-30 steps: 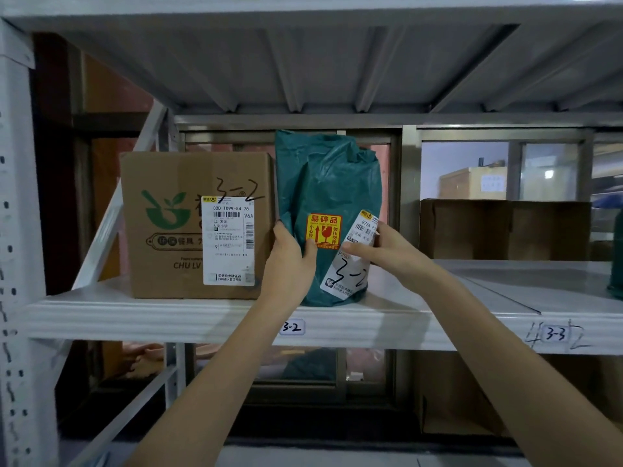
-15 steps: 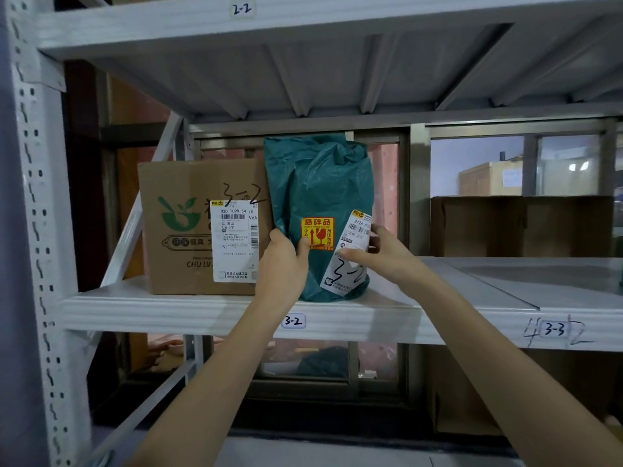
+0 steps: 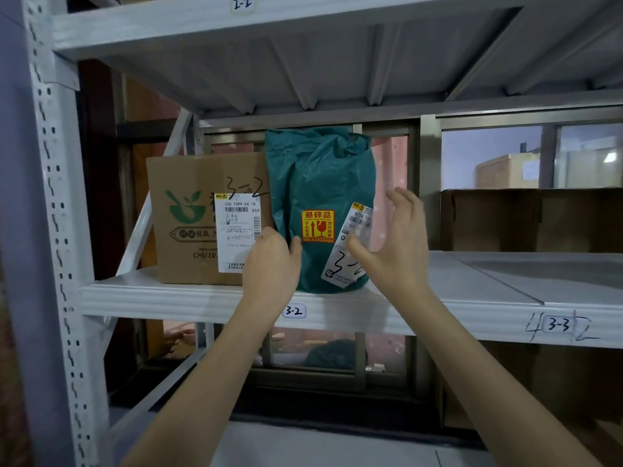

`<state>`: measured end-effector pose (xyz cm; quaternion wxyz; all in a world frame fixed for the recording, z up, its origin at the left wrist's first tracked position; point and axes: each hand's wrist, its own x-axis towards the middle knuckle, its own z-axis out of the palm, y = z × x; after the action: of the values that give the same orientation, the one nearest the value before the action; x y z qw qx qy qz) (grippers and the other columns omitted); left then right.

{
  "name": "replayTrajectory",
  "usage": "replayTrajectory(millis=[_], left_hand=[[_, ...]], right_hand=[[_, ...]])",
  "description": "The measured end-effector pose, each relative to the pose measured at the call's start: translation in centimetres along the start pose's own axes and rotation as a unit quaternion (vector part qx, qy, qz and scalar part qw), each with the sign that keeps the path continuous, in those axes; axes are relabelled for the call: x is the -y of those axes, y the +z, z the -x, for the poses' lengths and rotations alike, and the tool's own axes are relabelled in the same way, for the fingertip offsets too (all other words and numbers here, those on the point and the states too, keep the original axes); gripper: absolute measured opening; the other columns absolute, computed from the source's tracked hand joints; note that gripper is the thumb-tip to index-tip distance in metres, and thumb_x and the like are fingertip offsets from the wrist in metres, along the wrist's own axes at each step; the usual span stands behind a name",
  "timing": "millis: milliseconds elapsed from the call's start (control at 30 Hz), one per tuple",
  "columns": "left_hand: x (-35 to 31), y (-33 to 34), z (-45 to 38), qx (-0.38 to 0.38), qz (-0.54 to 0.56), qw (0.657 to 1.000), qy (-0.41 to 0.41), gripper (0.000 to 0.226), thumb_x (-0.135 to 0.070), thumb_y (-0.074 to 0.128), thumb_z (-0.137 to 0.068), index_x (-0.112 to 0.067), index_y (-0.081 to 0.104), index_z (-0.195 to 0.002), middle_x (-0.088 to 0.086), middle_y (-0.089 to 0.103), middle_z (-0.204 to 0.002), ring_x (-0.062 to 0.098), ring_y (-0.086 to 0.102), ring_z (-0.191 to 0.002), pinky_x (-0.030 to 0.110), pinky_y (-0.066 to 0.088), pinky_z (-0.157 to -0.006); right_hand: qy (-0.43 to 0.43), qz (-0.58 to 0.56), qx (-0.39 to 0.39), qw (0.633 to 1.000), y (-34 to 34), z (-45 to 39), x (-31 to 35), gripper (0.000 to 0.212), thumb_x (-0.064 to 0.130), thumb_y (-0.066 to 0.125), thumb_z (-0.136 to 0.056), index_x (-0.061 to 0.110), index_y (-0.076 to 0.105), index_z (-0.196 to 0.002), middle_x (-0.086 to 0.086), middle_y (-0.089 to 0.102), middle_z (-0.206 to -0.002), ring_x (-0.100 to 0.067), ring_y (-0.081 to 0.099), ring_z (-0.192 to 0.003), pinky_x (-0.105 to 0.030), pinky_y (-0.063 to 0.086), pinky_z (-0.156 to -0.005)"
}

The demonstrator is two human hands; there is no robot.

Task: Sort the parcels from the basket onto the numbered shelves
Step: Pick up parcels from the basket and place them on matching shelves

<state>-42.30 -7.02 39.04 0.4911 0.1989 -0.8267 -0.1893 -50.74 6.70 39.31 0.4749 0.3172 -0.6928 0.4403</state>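
Note:
A green plastic parcel stands upright on the white shelf tagged 3-2, its white label marked 3-2 and a yellow fragile sticker facing me. My left hand holds its lower left edge, thumb on the front. My right hand hovers just off the parcel's right side with fingers spread and relaxed, blurred by motion. A brown cardboard box, also marked 3-2, stands touching the parcel on its left.
The shelf section tagged 3-3 lies to the right, with brown cartons at its back. A shelf tagged 2-2 runs overhead. A perforated upright post stands at the left. Windows show behind the rack.
My right hand has let go of the parcel's label and pulled back with fingers spread. My left hand stays on the parcel. The view has drawn back and tilted up a little.

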Motion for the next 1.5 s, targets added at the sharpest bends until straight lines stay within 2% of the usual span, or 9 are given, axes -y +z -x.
replayTrajectory(millis=[133, 233, 400, 567, 800, 1000, 1200, 1333, 1500], left_hand=[[0.9, -0.8, 1.0, -0.020, -0.003, 1.000, 0.021, 0.027, -0.028, 0.047, -0.096, -0.002, 0.047, -0.102, 0.014, 0.060, -0.097, 0.027, 0.056, -0.081, 0.032, 0.038, -0.064], [2.8, -1.9, 2.1, -0.028, -0.034, 0.999, 0.026, 0.023, -0.026, 0.047, -0.095, -0.004, 0.049, -0.103, 0.013, 0.059, -0.101, 0.029, 0.058, -0.089, 0.036, 0.041, -0.068], [9.1, -5.2, 4.8, -0.049, -0.200, 0.978, 0.026, 0.021, -0.024, 0.045, -0.095, -0.007, 0.052, -0.104, 0.012, 0.056, -0.105, 0.029, 0.055, -0.099, 0.032, 0.034, -0.070], [17.9, -10.6, 8.8, 0.013, -0.326, 0.945, -0.029, 0.022, -0.019, 0.048, -0.093, -0.004, 0.056, -0.107, 0.014, 0.058, -0.102, 0.034, 0.056, -0.096, 0.040, 0.042, -0.071], [29.1, -17.9, 19.4, 0.148, -0.420, 0.861, -0.245, 0.028, -0.023, 0.045, -0.093, -0.006, 0.051, -0.115, 0.015, 0.053, -0.121, 0.035, 0.050, -0.115, 0.040, 0.043, -0.086], [36.7, -23.0, 29.2, 0.214, -0.369, 0.808, -0.407, 0.032, -0.029, 0.049, -0.093, -0.008, 0.053, -0.117, 0.011, 0.054, -0.118, 0.030, 0.054, -0.106, 0.036, 0.046, -0.080], [42.7, -25.9, 36.6, 0.299, -0.384, 0.723, -0.491, 0.030, -0.025, 0.049, -0.096, -0.007, 0.050, -0.119, 0.013, 0.054, -0.118, 0.030, 0.053, -0.107, 0.037, 0.046, -0.083], [46.2, -26.5, 40.7, 0.323, -0.355, 0.698, -0.532, 0.027, -0.017, 0.044, -0.097, -0.005, 0.049, -0.121, 0.015, 0.053, -0.120, 0.032, 0.051, -0.109, 0.038, 0.044, -0.085], [49.6, -25.3, 44.8, 0.356, -0.300, 0.662, -0.587, 0.037, -0.027, 0.049, -0.093, -0.007, 0.050, -0.125, 0.014, 0.056, -0.120, 0.032, 0.054, -0.108, 0.039, 0.048, -0.087]], right_hand=[[-0.133, -0.017, -0.051, 0.990, 1.2, 2.0, 2.2, 0.050, 0.032, 0.060, -0.074, 0.002, 0.054, -0.114, -0.015, 0.056, -0.116, -0.023, 0.049, -0.109, -0.029, 0.042, -0.091], [-0.200, -0.046, 0.025, 0.978, 3.9, 4.3, 3.7, 0.046, 0.026, 0.059, -0.073, 0.001, 0.056, -0.111, -0.017, 0.059, -0.113, -0.027, 0.053, -0.105, -0.034, 0.046, -0.086], [-0.250, -0.091, 0.167, 0.949, 9.6, 9.8, 7.9, 0.045, 0.024, 0.060, -0.068, 0.000, 0.061, -0.106, -0.017, 0.062, -0.107, -0.034, 0.061, -0.093, -0.038, 0.052, -0.073], [-0.285, -0.135, 0.314, 0.896, 14.8, 16.6, 14.8, 0.034, 0.022, 0.064, -0.069, 0.007, 0.059, -0.100, -0.012, 0.059, -0.094, -0.032, 0.057, -0.082, -0.038, 0.046, -0.064], [-0.344, -0.150, 0.496, 0.783, 20.4, 29.3, 24.1, 0.051, 0.031, 0.061, -0.085, 0.008, 0.045, -0.127, -0.012, 0.049, -0.123, -0.031, 0.048, -0.113, -0.037, 0.039, -0.088], [-0.360, -0.120, 0.628, 0.679, 22.7, 39.7, 29.3, 0.054, 0.036, 0.057, -0.085, 0.009, 0.040, -0.128, -0.014, 0.045, -0.128, -0.032, 0.044, -0.119, -0.039, 0.038, -0.093], [-0.340, -0.050, 0.741, 0.577, 24.9, 48.2, 31.0, 0.064, 0.040, 0.057, -0.089, 0.008, 0.032, -0.138, -0.014, 0.041, -0.136, -0.032, 0.041, -0.126, -0.039, 0.038, -0.097], [-0.318, -0.003, 0.785, 0.531, 26.2, 52.1, 30.9, 0.068, 0.043, 0.055, -0.090, 0.007, 0.029, -0.141, -0.015, 0.039, -0.139, -0.032, 0.040, -0.127, -0.039, 0.039, -0.099], [-0.306, 0.034, 0.817, 0.487, 27.4, 56.3, 30.8, 0.063, 0.040, 0.052, -0.093, 0.009, 0.027, -0.141, -0.015, 0.039, -0.138, -0.031, 0.042, -0.126, -0.039, 0.040, -0.098]])
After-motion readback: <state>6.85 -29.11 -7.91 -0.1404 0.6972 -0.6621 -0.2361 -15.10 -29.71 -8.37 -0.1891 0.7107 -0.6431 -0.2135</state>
